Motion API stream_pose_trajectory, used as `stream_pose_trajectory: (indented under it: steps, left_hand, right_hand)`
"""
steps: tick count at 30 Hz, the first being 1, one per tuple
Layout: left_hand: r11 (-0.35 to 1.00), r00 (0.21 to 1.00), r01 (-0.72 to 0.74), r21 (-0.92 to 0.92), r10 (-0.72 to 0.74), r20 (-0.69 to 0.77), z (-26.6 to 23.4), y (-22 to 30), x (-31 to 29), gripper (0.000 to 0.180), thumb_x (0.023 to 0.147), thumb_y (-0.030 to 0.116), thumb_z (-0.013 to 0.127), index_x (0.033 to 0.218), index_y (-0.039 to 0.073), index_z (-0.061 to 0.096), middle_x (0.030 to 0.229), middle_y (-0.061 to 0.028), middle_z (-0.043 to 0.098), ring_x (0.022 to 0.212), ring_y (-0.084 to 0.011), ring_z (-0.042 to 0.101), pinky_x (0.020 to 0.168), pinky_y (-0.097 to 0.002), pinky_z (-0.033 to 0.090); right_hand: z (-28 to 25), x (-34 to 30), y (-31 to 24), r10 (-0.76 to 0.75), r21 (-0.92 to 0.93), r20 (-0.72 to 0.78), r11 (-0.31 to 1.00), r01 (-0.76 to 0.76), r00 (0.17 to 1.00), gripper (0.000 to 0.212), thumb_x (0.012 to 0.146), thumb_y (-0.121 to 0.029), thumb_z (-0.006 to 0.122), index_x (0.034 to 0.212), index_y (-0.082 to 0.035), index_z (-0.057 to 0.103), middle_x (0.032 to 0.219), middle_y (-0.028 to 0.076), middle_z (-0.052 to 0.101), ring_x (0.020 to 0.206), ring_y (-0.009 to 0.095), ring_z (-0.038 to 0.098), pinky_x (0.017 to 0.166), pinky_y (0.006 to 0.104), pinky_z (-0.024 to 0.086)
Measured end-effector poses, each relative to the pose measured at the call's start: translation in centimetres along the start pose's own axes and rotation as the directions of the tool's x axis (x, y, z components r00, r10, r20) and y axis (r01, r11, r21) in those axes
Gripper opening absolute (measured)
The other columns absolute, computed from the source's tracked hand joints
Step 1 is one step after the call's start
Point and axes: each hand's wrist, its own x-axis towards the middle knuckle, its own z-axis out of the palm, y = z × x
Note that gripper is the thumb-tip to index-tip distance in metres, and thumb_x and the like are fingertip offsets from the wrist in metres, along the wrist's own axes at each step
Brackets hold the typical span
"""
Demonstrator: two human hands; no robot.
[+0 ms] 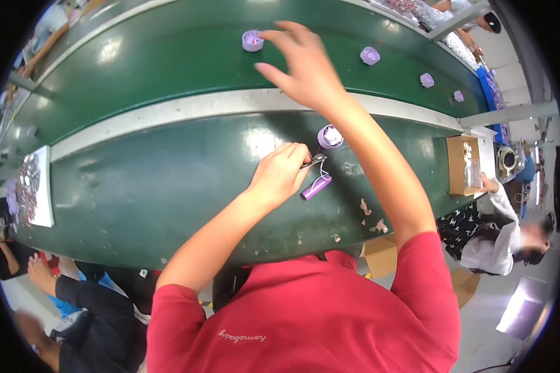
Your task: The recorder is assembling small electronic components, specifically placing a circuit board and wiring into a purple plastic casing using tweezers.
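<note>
While the left hand (280,168) grips a thin dark piece (307,165), a purple cylinder (317,187) with white wires lies at its four o'clock and a lilac housing (330,137) sits at two. Toward twelve, the right hand (302,65) spreads open over the green belt (168,56); whether it touches the lilac cup (251,45) at its ten o'clock, I cannot tell.

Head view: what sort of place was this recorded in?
Most likely a factory assembly line: purple round parts sit spaced out along a long green conveyor-like strip, a green worktop runs beside it, and a co-worker at the right reaches to an open cardboard box.
</note>
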Motion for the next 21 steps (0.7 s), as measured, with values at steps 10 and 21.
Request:
stream_pose_trajectory:
  steps: [10, 21]
  left_hand:
    - [1.0, 1.0, -0.007, -0.03, 0.007, 0.022, 0.8, -0.6, 0.1, 0.021, 0.078, -0.001, 0.076, 0.091, 0.002, 0.059, 0.093, -0.0145, 0.068, 0.09, -0.0358, 0.068, 0.078, -0.0431, 0.054]
    - [1.0, 1.0, 0.003, -0.012, -0.003, 0.03, 0.4, -0.8, 0.0, 0.024, 0.079, 0.001, 0.076, 0.096, 0.004, 0.059, 0.094, -0.0125, 0.067, 0.09, -0.0345, 0.067, 0.077, -0.0435, 0.055]
  right_hand:
    - [7.8, 1.7, 11.0, 0.152, -0.586, 0.132, 0.809, -0.047, 0.98, 0.035, 0.088, -0.025, 0.071, 0.122, -0.022, 0.065, 0.115, 0.009, 0.064, 0.116, 0.032, 0.057, 0.107, 0.0561, 0.036]
    - [-8.5, -10.3, 24.9, 0.585, -0.846, -0.118, 0.364, -0.39, 0.802, 0.048, 0.09, -0.042, 0.07, 0.131, -0.02, 0.058, 0.127, 0.013, 0.058, 0.124, 0.038, 0.051, 0.108, 0.0696, 0.031]
